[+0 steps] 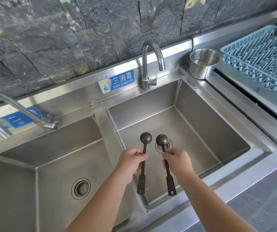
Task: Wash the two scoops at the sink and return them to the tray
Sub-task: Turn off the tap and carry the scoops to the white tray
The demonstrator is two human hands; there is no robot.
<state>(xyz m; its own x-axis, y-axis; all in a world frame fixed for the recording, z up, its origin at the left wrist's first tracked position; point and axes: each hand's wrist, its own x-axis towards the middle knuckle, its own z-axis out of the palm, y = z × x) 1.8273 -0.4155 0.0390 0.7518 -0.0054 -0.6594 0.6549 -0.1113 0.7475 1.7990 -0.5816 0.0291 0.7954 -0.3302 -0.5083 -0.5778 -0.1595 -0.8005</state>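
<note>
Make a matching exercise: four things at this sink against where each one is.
1. dark brown round-bowled scoop
2. round steel cup
3. pale blue plastic lattice rack
4. curved chrome tap

a. on the counter at far right
b. behind the right basin
c. held in the left hand
d. on the rim between basin and rack

Pairs: 1-c, 2-d, 3-a, 4-b

This looks like a commercial kitchen's washing station: a stainless steel double sink with two gooseneck taps, a blue disinfection label on the steel splashback, a blue plastic dish rack at the right edge, and a rough stone wall behind.
</note>
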